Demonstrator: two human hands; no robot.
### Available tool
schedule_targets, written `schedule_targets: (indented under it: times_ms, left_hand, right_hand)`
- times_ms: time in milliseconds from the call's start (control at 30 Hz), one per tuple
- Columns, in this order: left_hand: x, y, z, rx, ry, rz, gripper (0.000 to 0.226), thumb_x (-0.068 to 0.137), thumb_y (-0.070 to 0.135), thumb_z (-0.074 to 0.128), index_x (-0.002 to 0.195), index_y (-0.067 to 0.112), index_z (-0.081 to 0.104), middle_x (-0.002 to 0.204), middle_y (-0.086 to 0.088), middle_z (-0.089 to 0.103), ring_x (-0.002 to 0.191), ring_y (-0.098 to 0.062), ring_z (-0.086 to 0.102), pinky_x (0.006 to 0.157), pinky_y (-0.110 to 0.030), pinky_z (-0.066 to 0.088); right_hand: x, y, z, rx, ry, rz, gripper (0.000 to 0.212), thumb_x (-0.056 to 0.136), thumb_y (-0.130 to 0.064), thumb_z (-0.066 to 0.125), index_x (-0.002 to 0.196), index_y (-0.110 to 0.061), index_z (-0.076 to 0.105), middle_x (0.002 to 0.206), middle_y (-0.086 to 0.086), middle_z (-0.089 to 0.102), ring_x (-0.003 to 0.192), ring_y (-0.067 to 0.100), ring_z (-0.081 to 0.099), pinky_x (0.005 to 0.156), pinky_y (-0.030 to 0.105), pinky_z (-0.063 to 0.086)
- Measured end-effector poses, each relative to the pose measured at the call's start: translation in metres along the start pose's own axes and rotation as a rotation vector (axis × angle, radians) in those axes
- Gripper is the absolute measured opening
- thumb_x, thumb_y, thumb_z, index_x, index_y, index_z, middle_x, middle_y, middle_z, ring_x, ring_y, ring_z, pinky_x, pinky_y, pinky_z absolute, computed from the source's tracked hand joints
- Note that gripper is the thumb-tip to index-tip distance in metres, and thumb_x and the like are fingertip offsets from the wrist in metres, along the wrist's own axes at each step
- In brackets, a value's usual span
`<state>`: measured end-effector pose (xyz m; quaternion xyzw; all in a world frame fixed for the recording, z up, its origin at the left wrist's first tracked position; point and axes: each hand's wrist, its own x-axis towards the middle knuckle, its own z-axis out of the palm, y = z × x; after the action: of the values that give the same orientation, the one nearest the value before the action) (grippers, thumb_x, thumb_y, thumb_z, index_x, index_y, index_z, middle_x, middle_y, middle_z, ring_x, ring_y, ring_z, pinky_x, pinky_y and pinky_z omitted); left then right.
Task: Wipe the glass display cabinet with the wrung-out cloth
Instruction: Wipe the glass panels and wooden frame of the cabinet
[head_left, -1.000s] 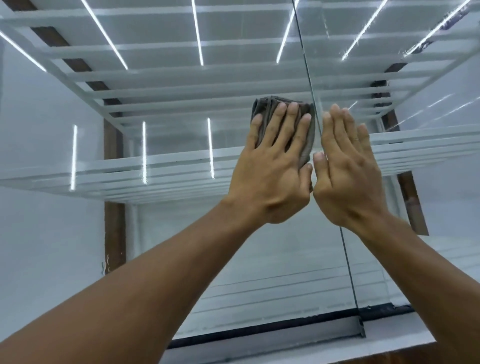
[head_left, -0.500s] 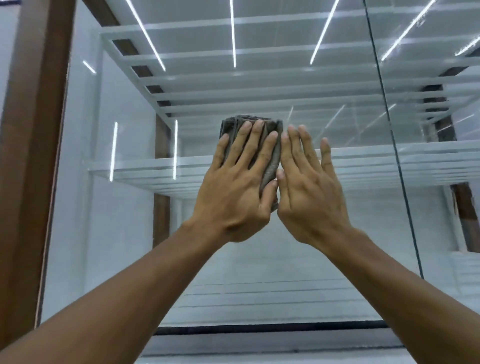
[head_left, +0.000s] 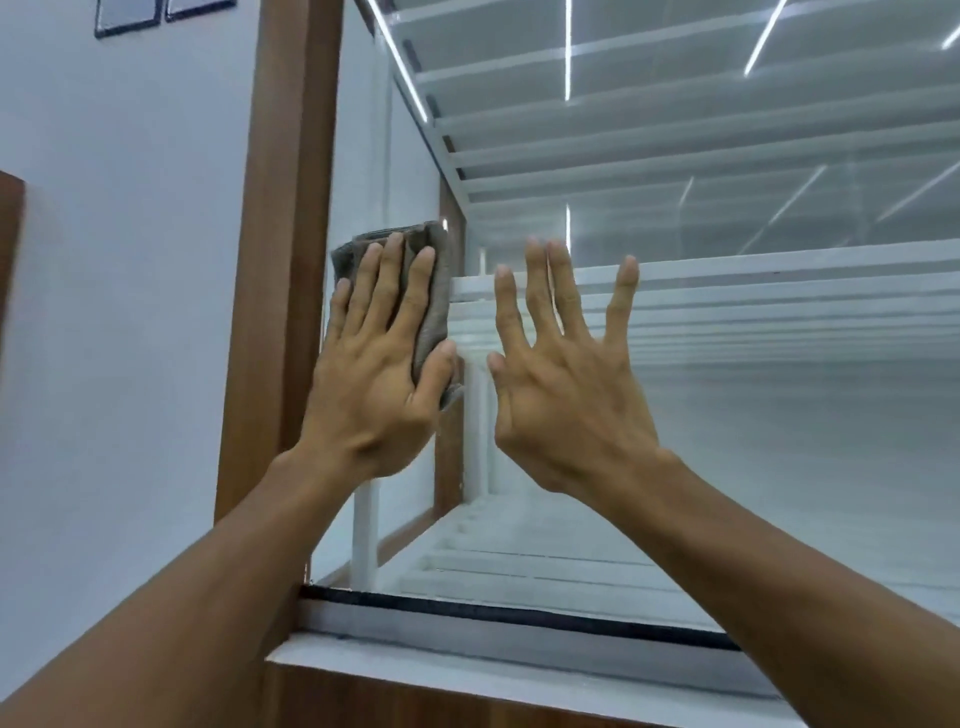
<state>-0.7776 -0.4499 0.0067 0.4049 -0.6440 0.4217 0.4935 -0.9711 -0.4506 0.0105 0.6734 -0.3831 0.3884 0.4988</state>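
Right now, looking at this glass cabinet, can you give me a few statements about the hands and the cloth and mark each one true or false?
1. The left hand presses a folded grey cloth flat against the glass front. True.
2. The right hand holds a second cloth. False: it holds nothing, and its fingers are straight and spread.
3. The cloth sits close to the brown wooden post at the cabinet's left edge. True.
4. Both hands lie on top of the cloth. False: only the left hand covers it. The right hand is beside it, with a gap between.
5. The cloth is bright yellow. False: it is grey.
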Motion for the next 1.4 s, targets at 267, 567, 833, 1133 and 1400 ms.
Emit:
schedule_targets:
  times_ms: [267,567,833,1133,1400]
  left_hand:
    - [-0.046,0.043,0.018,-0.011,-0.010,0.030,0.073,0.103,0.043,0.028,0.166,0.012,0.008,0.174,-0.011,-0.004,0.161,-0.025,-0.009,0.130,-0.053,-0.002]
    - [-0.036,0.041,0.015,-0.078,0.082,-0.261,0.072,0.103,0.047,0.024,0.166,0.022,0.002,0.174,-0.004,-0.007,0.160,-0.017,-0.013,0.130,-0.049,-0.005]
    - [0.011,0.133,0.040,0.073,-0.083,0.334,0.072,0.105,0.049,0.027,0.167,0.018,0.008,0.174,-0.013,-0.002,0.161,-0.027,-0.007,0.129,-0.054,0.001]
    - [0.036,0.219,0.060,-0.017,-0.040,0.109,0.075,0.102,0.045,0.026,0.166,0.016,-0.001,0.173,-0.014,-0.012,0.160,-0.027,-0.014,0.128,-0.054,-0.009]
    - [0.063,0.275,0.079,-0.026,-0.020,0.126,0.076,0.101,0.047,0.023,0.166,0.017,-0.002,0.173,-0.014,-0.011,0.160,-0.028,-0.014,0.128,-0.055,-0.008]
  right_hand:
    - [-0.003,-0.001,0.000,0.006,0.014,-0.019,0.075,0.102,-0.044,-0.005,0.162,-0.003,0.011,0.170,0.022,-0.002,0.159,0.033,-0.007,0.118,0.075,-0.003]
    - [-0.046,0.050,-0.006,0.043,0.089,-0.013,0.060,0.107,-0.043,0.019,0.164,-0.026,0.016,0.172,0.011,0.006,0.160,0.028,0.001,0.127,0.060,0.005]
    - [-0.087,0.119,-0.022,0.024,0.109,0.111,0.060,0.107,-0.042,0.022,0.164,-0.021,0.019,0.172,0.014,0.006,0.160,0.029,0.002,0.126,0.063,0.004]
    - [-0.112,0.173,-0.034,0.066,0.141,0.205,0.061,0.106,-0.036,0.023,0.164,-0.015,0.019,0.172,0.013,0.008,0.160,0.027,0.002,0.128,0.057,0.002]
    - [-0.151,0.238,-0.055,-0.163,0.110,0.226,0.057,0.108,-0.040,0.024,0.164,-0.028,0.020,0.172,0.016,0.004,0.160,0.032,-0.002,0.122,0.069,-0.004]
